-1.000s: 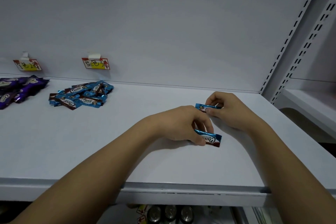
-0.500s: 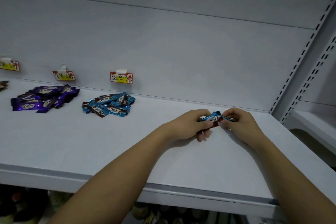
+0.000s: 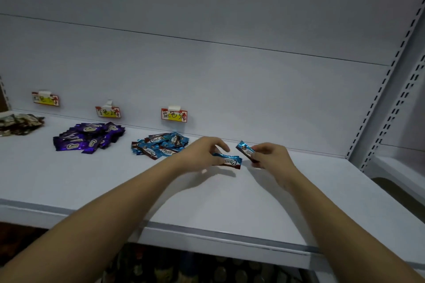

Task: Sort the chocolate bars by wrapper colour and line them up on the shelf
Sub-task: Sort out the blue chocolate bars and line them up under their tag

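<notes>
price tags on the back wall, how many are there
3, in a row along the back wall: one above the dark pile at far left, one above the purple pile, one above the blue pile. None looks hidden.

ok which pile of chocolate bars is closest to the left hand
The blue-wrapped pile, just beside the left hand; the purple-wrapped pile and dark-wrapped pile lie farther left.

White shelf [image 3: 253, 202]: blue pile [image 3: 159, 147], purple pile [image 3: 88, 136].

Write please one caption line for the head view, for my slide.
Left hand and right hand each hold a blue chocolate bar beside the blue pile on the shelf.
</notes>
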Available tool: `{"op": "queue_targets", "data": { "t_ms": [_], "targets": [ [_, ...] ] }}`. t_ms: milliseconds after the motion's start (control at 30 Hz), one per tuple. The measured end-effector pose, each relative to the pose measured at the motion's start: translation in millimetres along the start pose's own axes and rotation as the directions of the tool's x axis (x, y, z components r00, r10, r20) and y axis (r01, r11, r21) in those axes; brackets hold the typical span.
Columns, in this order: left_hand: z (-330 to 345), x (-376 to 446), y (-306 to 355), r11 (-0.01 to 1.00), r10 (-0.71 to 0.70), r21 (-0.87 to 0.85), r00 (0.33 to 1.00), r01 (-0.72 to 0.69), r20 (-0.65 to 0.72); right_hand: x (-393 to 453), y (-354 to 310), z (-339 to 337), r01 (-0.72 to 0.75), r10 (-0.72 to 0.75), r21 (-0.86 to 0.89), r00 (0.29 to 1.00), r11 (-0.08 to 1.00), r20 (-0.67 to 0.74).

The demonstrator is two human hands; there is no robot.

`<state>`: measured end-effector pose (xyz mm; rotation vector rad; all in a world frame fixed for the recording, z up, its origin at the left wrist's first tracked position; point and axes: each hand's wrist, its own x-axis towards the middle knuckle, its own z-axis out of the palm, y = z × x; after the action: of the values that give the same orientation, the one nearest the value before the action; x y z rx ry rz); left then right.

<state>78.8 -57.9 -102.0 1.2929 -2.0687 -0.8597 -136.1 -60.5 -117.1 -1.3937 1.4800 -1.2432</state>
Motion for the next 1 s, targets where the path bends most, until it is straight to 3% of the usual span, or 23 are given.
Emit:
{"op": "queue_targets", "data": {
  "t_ms": [233,367,500,600,733,833,1000],
  "targets": [
    [-82.3,-52.4,-60.9,0.994,-0.095,0.031,0.955,0.108,-0.282,2.4,-32.4,106.3,0.017,-0.012,-0.016,0.973,1.000,0.228],
    [-120.8,-63.1,-86.2,0.989,-0.142,-0.085,0.901,0.117,-0.410,18.2,-48.6,151.2,0.010,-0.007,-0.011,0.962,1.000,0.274],
    [-137.9,-40.5,-105.4,0.973,-0.210,-0.183,0.881,0.144,-0.425,49.5,-56.1,184.7,0.155,-0.124,-0.142,0.970,0.978,0.209],
    [-142.1,-15.3,-114.7,0.975,-0.213,-0.147,0.896,0.168,-0.390,66.2,-51.6,194.4,0.246,-0.232,-0.230,0.969,0.942,0.085],
    [-134.2,6.3,-125.2,0.979,-0.202,-0.083,0.917,0.185,-0.344,75.1,-21.7,188.1,0.212,-0.223,-0.301,0.975,0.930,-0.003],
    [-122.9,8.7,-135.6,0.978,-0.151,0.091,0.937,0.189,-0.316,77.7,-7.3,181.2,0.193,-0.212,-0.313,0.977,0.930,-0.027],
    [-114.7,5.5,-140.3,0.971,-0.092,0.177,0.931,0.164,-0.354,74.1,-13.8,187.0,0.236,-0.239,-0.370,0.970,0.899,0.037]
  ]
}}
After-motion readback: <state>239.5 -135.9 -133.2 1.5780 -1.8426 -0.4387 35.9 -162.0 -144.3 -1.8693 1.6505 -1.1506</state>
